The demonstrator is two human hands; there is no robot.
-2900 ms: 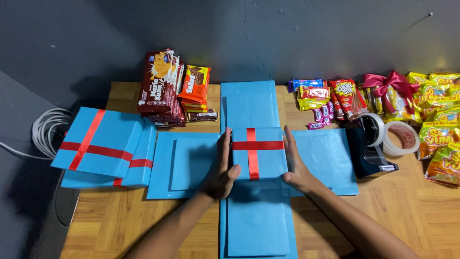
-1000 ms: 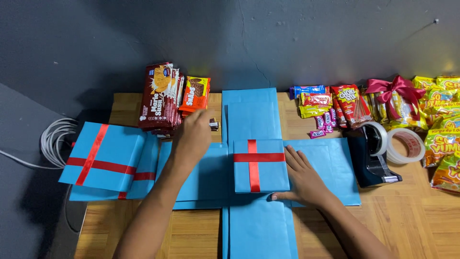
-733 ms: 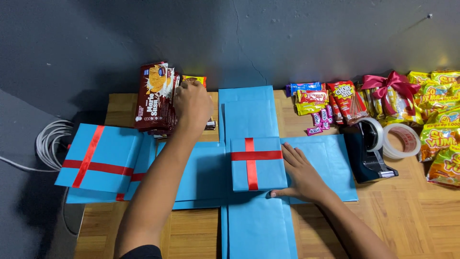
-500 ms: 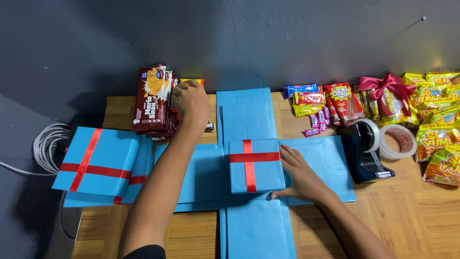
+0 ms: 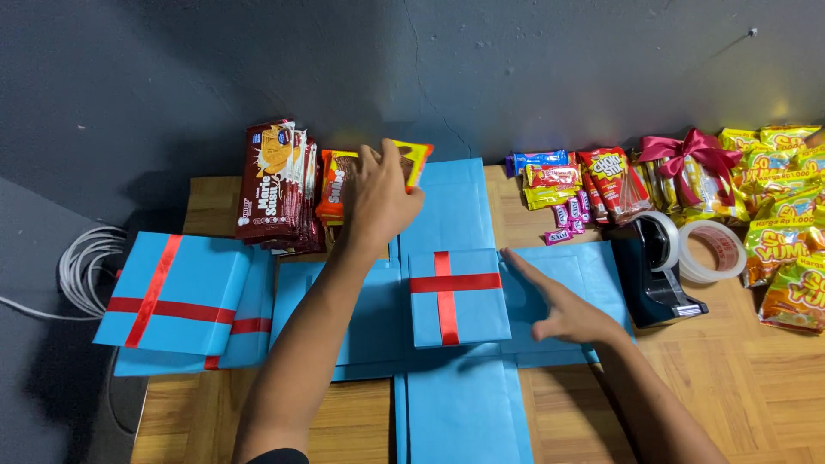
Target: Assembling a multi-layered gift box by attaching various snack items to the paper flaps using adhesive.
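Observation:
My left hand (image 5: 378,199) is at the back of the table, closed around an orange and yellow snack packet (image 5: 411,160) lifted off a small pile of orange packets (image 5: 332,185). My right hand (image 5: 563,305) lies flat, fingers spread, on the unfolded blue box sheet (image 5: 455,391), just right of a square blue lid with a red ribbon cross (image 5: 455,295). The lid sits in the middle of the cross-shaped sheet.
Brown biscuit packs (image 5: 273,185) stand left of the orange pile. Blue boxes with red ribbon (image 5: 176,296) lie at the left, beside a coil of white cable (image 5: 82,271). A black tape dispenser (image 5: 657,275), a tape roll (image 5: 715,251), candies (image 5: 567,185) and yellow snack bags (image 5: 786,223) fill the right.
My left hand has left the lid, reached back to the orange pile and picked a packet up. My right hand slid off the lid's side and now lies flat beside it.

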